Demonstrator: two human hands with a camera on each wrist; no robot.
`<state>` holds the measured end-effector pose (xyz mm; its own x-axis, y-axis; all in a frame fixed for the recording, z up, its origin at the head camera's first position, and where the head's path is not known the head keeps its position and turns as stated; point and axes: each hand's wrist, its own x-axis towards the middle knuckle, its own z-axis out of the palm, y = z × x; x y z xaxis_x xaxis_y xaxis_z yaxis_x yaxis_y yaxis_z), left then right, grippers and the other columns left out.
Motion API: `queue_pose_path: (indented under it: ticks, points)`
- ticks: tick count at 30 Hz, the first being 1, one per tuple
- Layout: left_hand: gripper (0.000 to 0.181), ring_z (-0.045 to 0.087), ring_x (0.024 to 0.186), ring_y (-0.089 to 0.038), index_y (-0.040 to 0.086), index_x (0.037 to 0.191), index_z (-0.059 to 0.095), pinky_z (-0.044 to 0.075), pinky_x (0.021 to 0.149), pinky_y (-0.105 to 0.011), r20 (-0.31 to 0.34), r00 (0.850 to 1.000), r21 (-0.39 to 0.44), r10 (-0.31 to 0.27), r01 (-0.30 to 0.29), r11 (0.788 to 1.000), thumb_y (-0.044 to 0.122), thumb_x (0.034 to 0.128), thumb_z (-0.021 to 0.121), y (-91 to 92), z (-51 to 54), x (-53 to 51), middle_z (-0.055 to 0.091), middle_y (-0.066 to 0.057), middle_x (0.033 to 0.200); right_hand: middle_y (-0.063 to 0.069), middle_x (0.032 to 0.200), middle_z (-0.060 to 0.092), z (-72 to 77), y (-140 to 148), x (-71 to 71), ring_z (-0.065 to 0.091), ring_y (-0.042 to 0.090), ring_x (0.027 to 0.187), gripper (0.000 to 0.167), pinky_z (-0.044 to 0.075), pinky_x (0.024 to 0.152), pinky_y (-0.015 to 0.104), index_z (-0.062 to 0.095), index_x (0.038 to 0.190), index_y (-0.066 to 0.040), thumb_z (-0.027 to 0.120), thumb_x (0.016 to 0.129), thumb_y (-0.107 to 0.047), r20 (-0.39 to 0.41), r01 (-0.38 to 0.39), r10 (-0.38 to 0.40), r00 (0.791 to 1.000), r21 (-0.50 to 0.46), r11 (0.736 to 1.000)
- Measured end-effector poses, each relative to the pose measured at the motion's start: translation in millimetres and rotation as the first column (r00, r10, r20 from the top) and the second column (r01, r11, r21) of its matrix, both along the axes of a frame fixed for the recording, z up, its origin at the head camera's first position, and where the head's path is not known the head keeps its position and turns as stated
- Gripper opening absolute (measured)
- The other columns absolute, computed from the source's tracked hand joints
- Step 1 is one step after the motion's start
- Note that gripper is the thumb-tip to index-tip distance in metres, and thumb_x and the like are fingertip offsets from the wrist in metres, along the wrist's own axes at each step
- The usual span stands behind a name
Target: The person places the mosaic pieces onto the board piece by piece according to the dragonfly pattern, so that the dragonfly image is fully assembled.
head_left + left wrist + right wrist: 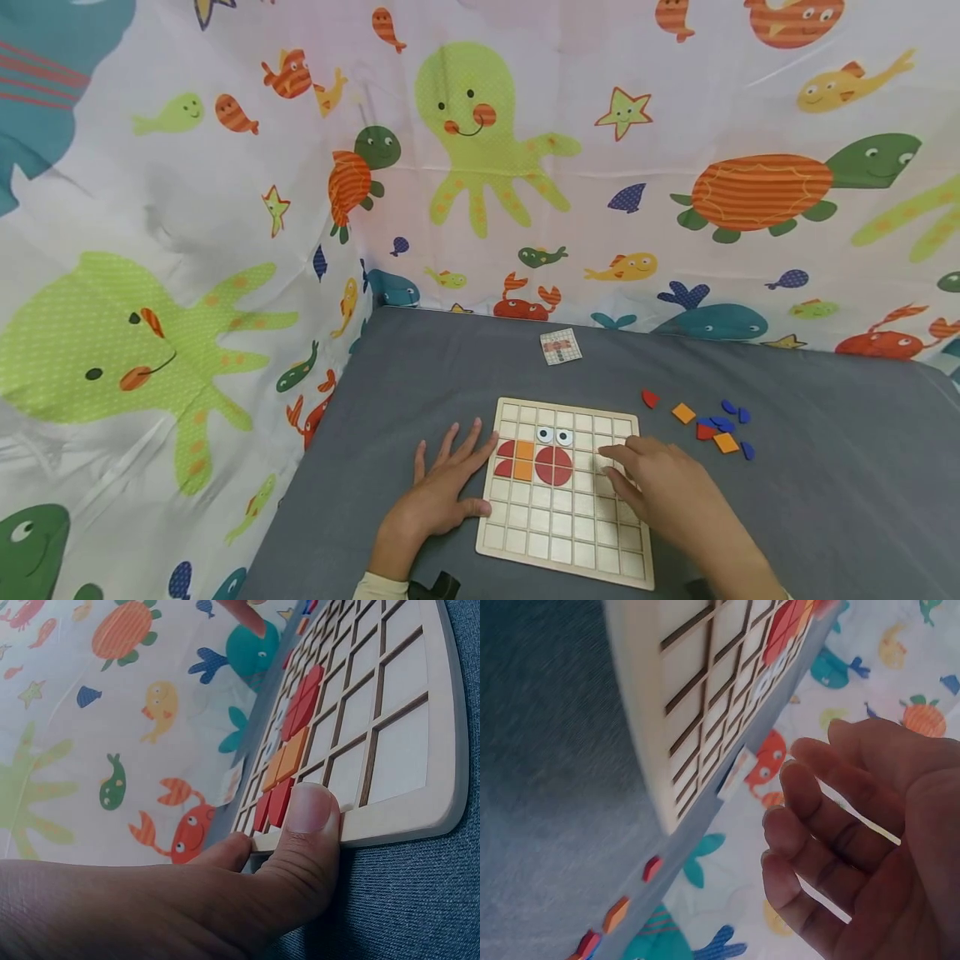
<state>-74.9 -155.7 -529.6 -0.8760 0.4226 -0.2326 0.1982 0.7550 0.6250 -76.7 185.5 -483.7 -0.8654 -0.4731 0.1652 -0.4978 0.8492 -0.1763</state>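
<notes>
Right hand, empty, loosely curled, hovers over the board near its right edge; left hand, spread, touches the left edge. Tile-laying seems midway; next likely means pinching loose tiles beyond the upper-right corner.

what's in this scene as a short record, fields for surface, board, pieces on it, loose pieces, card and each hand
surface: gray cloth
board: wooden grid board, partly filled
pieces on board: two eye pieces, two orange squares, two red curved pieces, one red circle in segments
loose pieces: red, orange and blue pieces, right of the board
card: small printed card, beyond the board
left hand: fingers spread, thumb on the board's left rim
right hand: over the board's right side, no piece visible in it
</notes>
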Motion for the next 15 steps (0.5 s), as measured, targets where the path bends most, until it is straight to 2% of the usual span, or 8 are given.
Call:
queue_pose_path:
  ticks: [3, 6, 12, 15]
  points:
    - [0.098, -0.001, 0.164, -0.038, 0.030, 0.170, 0.026, -0.011, 0.121, -0.077, -0.001, 1.000, 0.003, -0.001, 0.001, 1.000, 0.036, 0.0888, 0.080, -0.4, -0.6, -0.2, 0.009, -0.003, 0.178, -0.007, 0.089, 0.067, 0.2, 9.3, -3.3, 0.057, 0.005, 0.068, 0.023, 0.052, 0.058, 0.028, 0.081, 0.112, -0.015, 0.084, 0.093, -0.027, -0.006, 0.057, -0.057, 0.998, -0.021, 0.998]
    - [0.098, -0.001, 0.164, -0.039, 0.029, 0.170, 0.026, -0.011, 0.121, -0.077, 0.002, 1.000, 0.007, -0.001, 0.001, 1.000, 0.035, 0.0891, 0.080, -0.9, -1.3, -0.6, 0.010, -0.003, 0.178, -0.001, 0.092, 0.071, -0.9, 19.2, -7.6, 0.062, 0.009, 0.069, 0.022, 0.053, 0.055, 0.029, 0.081, 0.108, -0.011, 0.086, 0.090, -0.023, -0.049, 0.098, -0.101, 0.994, -0.065, 0.993]
    - [0.098, -0.001, 0.164, -0.041, 0.029, 0.171, 0.026, -0.012, 0.120, -0.077, -0.002, 1.000, 0.011, -0.006, 0.006, 1.000, 0.034, 0.0892, 0.080, -2.4, -0.8, -0.2, 0.010, -0.005, 0.178, 0.008, 0.092, 0.074, -6.7, 36.4, -16.5, 0.067, 0.022, 0.067, 0.022, 0.049, 0.046, 0.031, 0.079, 0.102, -0.005, 0.087, 0.086, -0.017, -0.153, 0.162, -0.183, 0.971, -0.138, 0.977]
    - [0.098, -0.001, 0.163, -0.043, 0.029, 0.171, 0.026, -0.013, 0.119, -0.078, -0.010, 1.000, 0.029, -0.012, 0.012, 1.000, 0.033, 0.0889, 0.080, -2.5, -1.2, -0.3, 0.010, -0.007, 0.178, 0.010, 0.090, 0.073, -9.9, 43.2, -21.5, 0.064, 0.024, 0.061, 0.023, 0.046, 0.043, 0.032, 0.078, 0.102, -0.004, 0.088, 0.085, -0.016, -0.169, 0.200, -0.225, 0.960, -0.153, 0.968]
